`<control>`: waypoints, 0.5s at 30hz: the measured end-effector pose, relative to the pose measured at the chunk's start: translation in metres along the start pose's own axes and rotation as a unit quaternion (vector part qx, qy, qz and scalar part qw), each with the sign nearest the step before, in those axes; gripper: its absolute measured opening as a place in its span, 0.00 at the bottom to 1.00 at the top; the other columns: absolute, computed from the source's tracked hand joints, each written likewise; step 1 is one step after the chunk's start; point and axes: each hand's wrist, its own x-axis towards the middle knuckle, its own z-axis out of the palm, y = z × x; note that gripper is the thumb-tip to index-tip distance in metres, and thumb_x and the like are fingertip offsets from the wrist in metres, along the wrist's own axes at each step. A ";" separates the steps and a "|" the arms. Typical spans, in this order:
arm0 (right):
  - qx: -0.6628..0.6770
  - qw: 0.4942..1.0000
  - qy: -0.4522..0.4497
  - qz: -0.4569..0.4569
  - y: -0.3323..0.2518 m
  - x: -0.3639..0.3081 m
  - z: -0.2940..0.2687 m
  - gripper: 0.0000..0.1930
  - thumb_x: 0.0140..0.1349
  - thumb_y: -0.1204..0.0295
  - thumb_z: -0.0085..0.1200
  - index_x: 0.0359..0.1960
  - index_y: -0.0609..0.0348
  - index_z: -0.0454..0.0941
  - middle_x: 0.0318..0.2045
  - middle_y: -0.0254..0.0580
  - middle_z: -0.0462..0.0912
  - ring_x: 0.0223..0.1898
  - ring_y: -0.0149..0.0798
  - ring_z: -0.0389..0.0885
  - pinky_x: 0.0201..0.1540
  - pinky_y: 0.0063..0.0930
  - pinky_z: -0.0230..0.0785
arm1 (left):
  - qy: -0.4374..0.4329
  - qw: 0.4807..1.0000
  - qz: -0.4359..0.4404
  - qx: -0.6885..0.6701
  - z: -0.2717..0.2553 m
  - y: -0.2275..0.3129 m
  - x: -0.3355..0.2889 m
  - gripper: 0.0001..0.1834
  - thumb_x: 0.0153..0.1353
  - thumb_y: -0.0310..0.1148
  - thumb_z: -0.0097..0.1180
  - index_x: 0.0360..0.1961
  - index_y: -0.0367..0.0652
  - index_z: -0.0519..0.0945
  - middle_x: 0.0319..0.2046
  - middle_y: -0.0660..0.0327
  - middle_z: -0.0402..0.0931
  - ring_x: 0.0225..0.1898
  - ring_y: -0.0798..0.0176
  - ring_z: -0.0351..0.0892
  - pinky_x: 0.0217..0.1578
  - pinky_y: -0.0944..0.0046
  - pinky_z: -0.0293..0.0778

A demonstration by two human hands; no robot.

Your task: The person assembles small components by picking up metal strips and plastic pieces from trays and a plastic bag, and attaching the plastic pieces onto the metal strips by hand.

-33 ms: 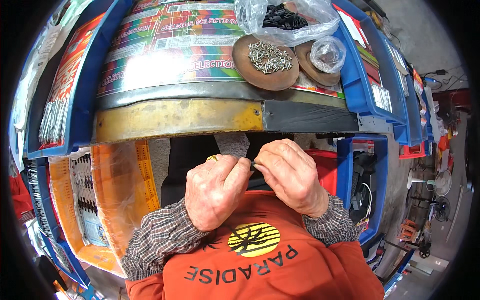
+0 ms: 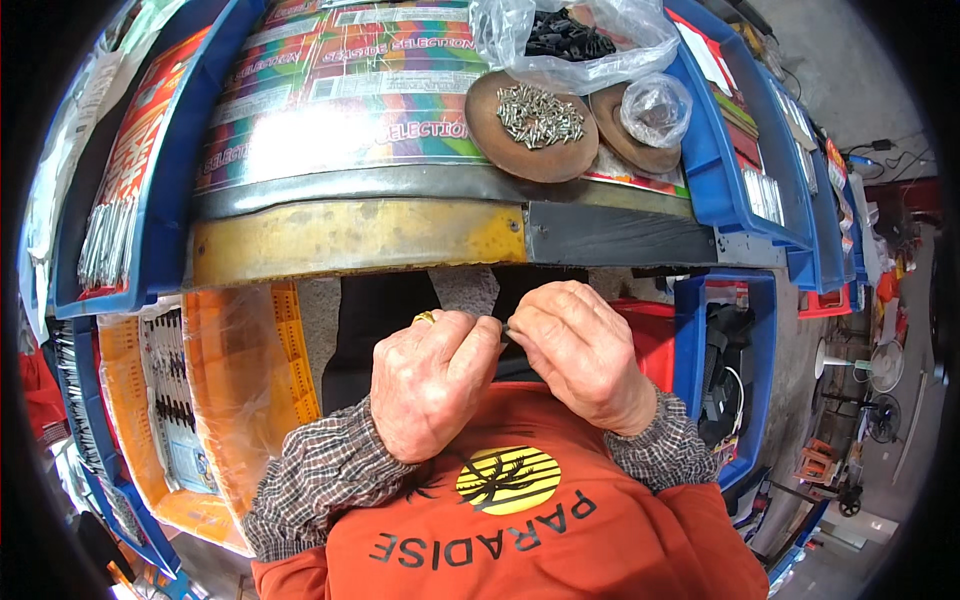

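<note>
My left hand [image 2: 435,382] and my right hand [image 2: 582,350] meet in front of my chest, just below the bench edge. Both are closed, with thumbs and fingers pinched together. A tiny dark bit shows between the fingertips, too small to name. Beyond them on the bench, a round brown dish [image 2: 545,165] carries a heap of small silvery screws [image 2: 541,115]. Behind it a clear plastic bag [image 2: 640,62] holds small black parts [image 2: 570,36].
A second brown dish [image 2: 640,158] bears a crumpled clear bag [image 2: 657,108]. Blue trays [image 2: 165,190] with metal rods flank the bench at left, and another blue tray [image 2: 715,190] at right. An orange crate [image 2: 295,350] stands low left, a blue bin [image 2: 690,340] low right.
</note>
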 end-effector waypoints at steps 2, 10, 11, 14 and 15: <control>-0.033 0.999 0.001 -0.033 -0.001 -0.002 0.001 0.15 0.44 0.78 0.58 0.36 0.69 0.76 0.35 0.50 0.76 0.37 0.47 0.78 0.39 0.36 0.74 | 0.001 1.000 0.000 0.005 -0.001 0.000 0.000 0.16 0.40 0.19 0.65 0.34 0.37 0.78 0.25 0.58 0.76 0.25 0.57 0.77 0.23 0.62 0.72; -0.069 0.995 0.023 -0.064 0.000 -0.002 -0.001 0.13 0.45 0.77 0.64 0.34 0.67 0.79 0.34 0.47 0.81 0.36 0.47 0.82 0.34 0.34 0.78 | 0.009 1.000 0.010 0.007 -0.002 -0.002 0.000 0.16 0.41 0.20 0.64 0.35 0.38 0.78 0.25 0.58 0.75 0.24 0.57 0.76 0.23 0.62 0.72; -0.023 0.998 0.036 -0.043 0.003 -0.001 -0.004 0.13 0.46 0.77 0.65 0.34 0.66 0.80 0.34 0.46 0.81 0.35 0.46 0.82 0.35 0.34 0.78 | 0.016 1.000 0.015 0.006 -0.004 0.000 0.004 0.16 0.41 0.20 0.64 0.35 0.38 0.78 0.25 0.58 0.75 0.24 0.57 0.76 0.23 0.61 0.72; -0.011 0.998 0.052 -0.027 0.015 0.015 -0.017 0.14 0.46 0.77 0.65 0.36 0.64 0.79 0.33 0.45 0.80 0.35 0.47 0.81 0.37 0.37 0.77 | 0.027 0.999 0.022 0.006 -0.008 -0.001 0.011 0.16 0.41 0.20 0.64 0.34 0.38 0.78 0.26 0.58 0.75 0.24 0.56 0.76 0.24 0.61 0.71; -0.023 0.997 0.070 -0.019 0.022 0.023 -0.020 0.13 0.47 0.78 0.65 0.36 0.64 0.79 0.33 0.45 0.80 0.34 0.47 0.81 0.36 0.37 0.76 | 0.025 0.999 0.019 0.009 -0.008 -0.002 0.013 0.15 0.41 0.20 0.64 0.35 0.38 0.78 0.26 0.57 0.75 0.25 0.56 0.76 0.24 0.61 0.71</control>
